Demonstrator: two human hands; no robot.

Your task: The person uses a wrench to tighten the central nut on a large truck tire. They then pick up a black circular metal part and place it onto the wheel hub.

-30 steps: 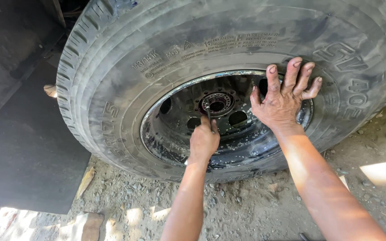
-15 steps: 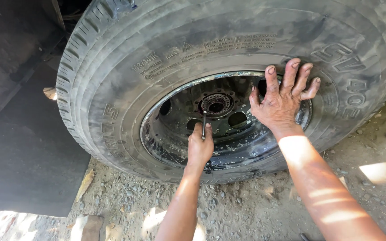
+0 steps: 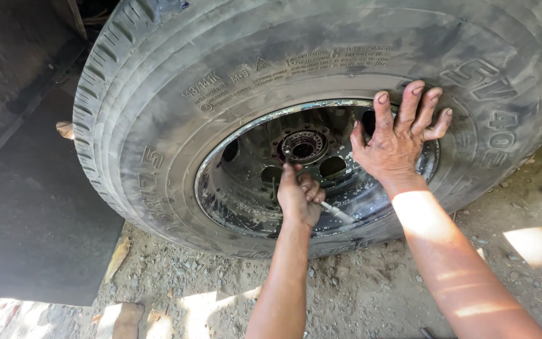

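Note:
A large dusty truck tyre [image 3: 177, 144] on a dark steel rim [image 3: 246, 201] fills the view. My left hand [image 3: 298, 196] is closed around a thin metal tool [image 3: 339, 213], whose tip points up toward the hub [image 3: 302, 145] at the rim's centre. My right hand [image 3: 398, 141] lies flat with fingers spread on the rim's right edge and the tyre sidewall. It holds nothing.
A black mud flap [image 3: 26, 238] hangs at the left beside the tyre. Gravel and dirt ground [image 3: 359, 289] lies below, with dry leaves [image 3: 118, 257] and a block of wood [image 3: 123, 320] at the bottom left.
My left hand has shifted slightly lower and turned, with the tool still in it near the hub. My right hand has stayed pressed on the rim edge.

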